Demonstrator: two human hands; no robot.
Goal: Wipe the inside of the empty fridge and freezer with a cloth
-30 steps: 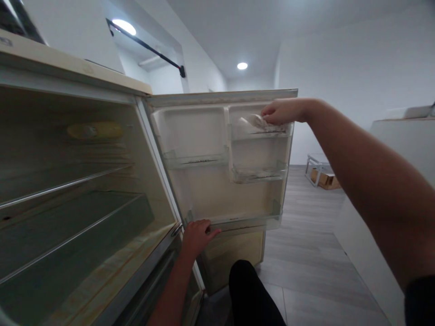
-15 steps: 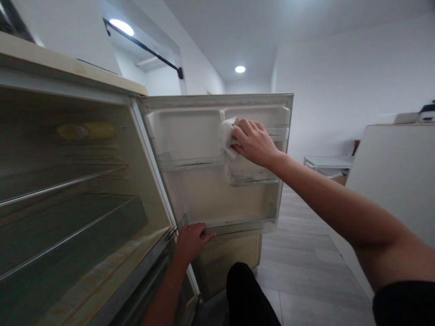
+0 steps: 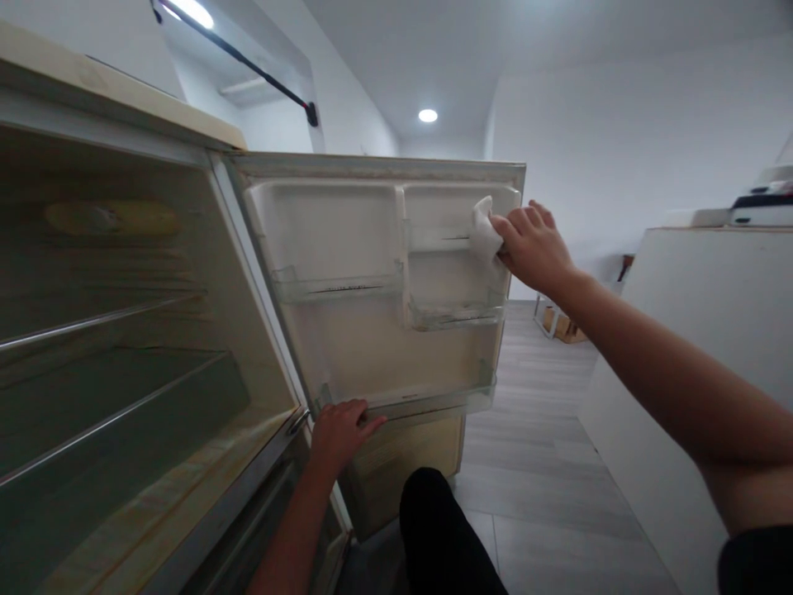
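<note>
An old cream fridge stands open, its door swung out toward me. My right hand grips a crumpled white cloth and presses it against the clear upper right door shelf. My left hand holds the bottom edge of the door near the hinge side, fingers curled over the lowest door shelf. Two more clear door shelves sit lower, at left and right.
The fridge interior at left has bare wire shelves and a yellowish light cover. A white counter stands at right with a device on top. Grey plank floor runs behind the door. My dark-clothed knee is below.
My right hand with the cloth went from the upper right shelf to the centre divider and has now moved back right to that shelf's outer end. The left hand stayed on the door's bottom edge.
</note>
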